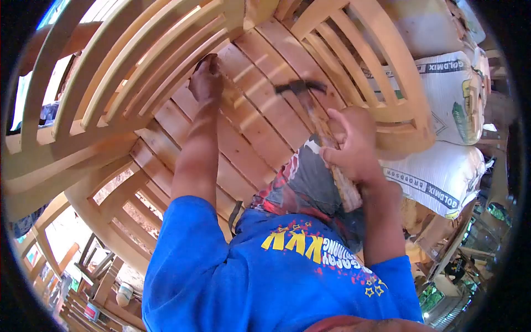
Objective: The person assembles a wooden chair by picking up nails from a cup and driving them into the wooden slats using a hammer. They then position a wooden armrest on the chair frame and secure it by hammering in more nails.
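My right hand (354, 145) is wrapped round the wooden handle of a hammer (338, 180), whose dark, blurred head (300, 87) is raised over the slatted wooden seat (243, 119). Farther up and left, my left hand (207, 82) is closed at the back edge of the seat, next to the curved slatted backrest (160, 61). Its fingertips pinch something dark and too small to name. The hammer head does not touch my left hand; a gap of seat planks lies between them.
A slatted armrest side (359, 61) rises at the upper right, another (124, 216) at the lower left. Printed white sacks (448, 102) are stacked beyond the right side. Past the backrest, part of a person's arm (38, 50) shows at the upper left.
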Available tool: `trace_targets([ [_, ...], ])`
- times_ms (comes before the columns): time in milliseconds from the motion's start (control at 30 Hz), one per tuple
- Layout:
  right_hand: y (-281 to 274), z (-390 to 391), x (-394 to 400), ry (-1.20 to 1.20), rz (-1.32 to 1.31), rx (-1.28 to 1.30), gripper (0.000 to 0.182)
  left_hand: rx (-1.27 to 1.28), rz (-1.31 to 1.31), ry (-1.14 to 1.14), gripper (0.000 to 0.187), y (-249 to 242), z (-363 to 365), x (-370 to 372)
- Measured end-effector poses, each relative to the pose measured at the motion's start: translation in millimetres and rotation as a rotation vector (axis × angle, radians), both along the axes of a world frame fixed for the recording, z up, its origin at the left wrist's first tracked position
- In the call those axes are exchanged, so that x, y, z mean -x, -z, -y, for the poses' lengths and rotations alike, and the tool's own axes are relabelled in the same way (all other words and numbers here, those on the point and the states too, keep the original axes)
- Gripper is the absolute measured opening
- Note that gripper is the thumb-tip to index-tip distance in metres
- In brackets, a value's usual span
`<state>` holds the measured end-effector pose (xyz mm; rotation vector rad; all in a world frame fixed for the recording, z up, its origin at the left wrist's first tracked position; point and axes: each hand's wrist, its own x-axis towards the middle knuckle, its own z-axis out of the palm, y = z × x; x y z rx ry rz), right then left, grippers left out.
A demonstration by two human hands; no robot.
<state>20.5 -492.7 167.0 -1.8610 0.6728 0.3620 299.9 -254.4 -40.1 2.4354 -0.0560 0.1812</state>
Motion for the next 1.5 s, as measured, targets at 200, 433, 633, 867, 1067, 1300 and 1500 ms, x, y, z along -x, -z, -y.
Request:
trace_targets([
  [200, 27.3, -68.2, -39.2, 0.231, 0.240, -0.273, 0.053, 0.011, 0.043, -0.020, 0.024, 14.9, 1.1, -4.8],
  [433, 60.6, -101.0, -80.2, 0.333, 0.429, -0.306, 0.016, -0.018, -0.016, -0.050, 0.024, 4.2, 2.6, -4.6],
  [633, 82.4, -110.1, -101.8, 0.215, 0.336, -0.166, 0.022, -0.030, 0.043, -0.027, 0.023, -0.7, 5.5, -4.5],
  [867, 96.3, -135.5, -124.0, 0.159, 0.400, 0.087, 0.031, -0.108, -0.033, 0.002, 0.026, -15.0, 7.6, 4.2],
  [1067, 134.9, -128.2, -139.2, 0.019, 0.344, 0.221, 0.034, -0.105, -0.037, 0.007, 0.024, -9.8, 4.6, -0.1],
  [1300, 99.7, -133.7, -137.9, 0.081, 0.447, 0.153, 0.033, -0.143, -0.033, 0.010, 0.023, -20.7, 8.5, 1.3],
  [1500, 124.9, -133.4, -139.8, 0.036, 0.366, 0.279, 0.030, -0.003, 0.094, 0.034, 0.022, -0.1, 3.5, 1.5],
])
